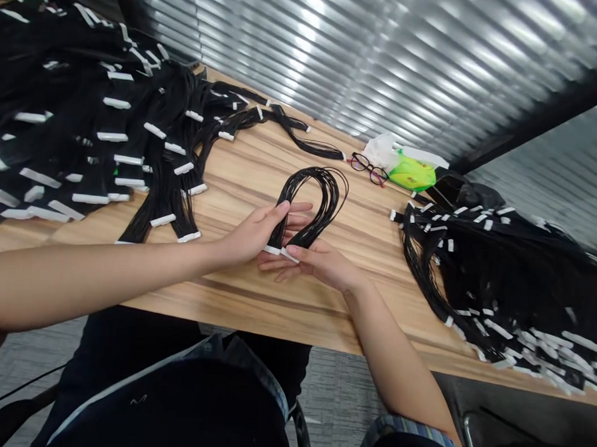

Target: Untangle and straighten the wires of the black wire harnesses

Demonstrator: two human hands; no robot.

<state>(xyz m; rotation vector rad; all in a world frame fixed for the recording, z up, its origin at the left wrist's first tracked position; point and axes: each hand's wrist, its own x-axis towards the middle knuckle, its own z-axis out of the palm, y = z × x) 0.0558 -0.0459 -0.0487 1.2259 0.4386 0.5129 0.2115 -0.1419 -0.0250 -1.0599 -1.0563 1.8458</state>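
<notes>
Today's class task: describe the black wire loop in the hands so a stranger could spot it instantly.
On the wooden table, between two heaps of black wire bundles, the left hand and right hand hold one bundle of thin black wires. Bent into a loop, white-tipped ends together, it alone is held.

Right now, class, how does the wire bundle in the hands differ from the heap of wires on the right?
The wire bundle is small, bent into one loop; the heap of wires is far larger and sprawling. The bundle sits between left hand and right hand; the heap lies on the table. Both are black wires with white connectors.
</notes>
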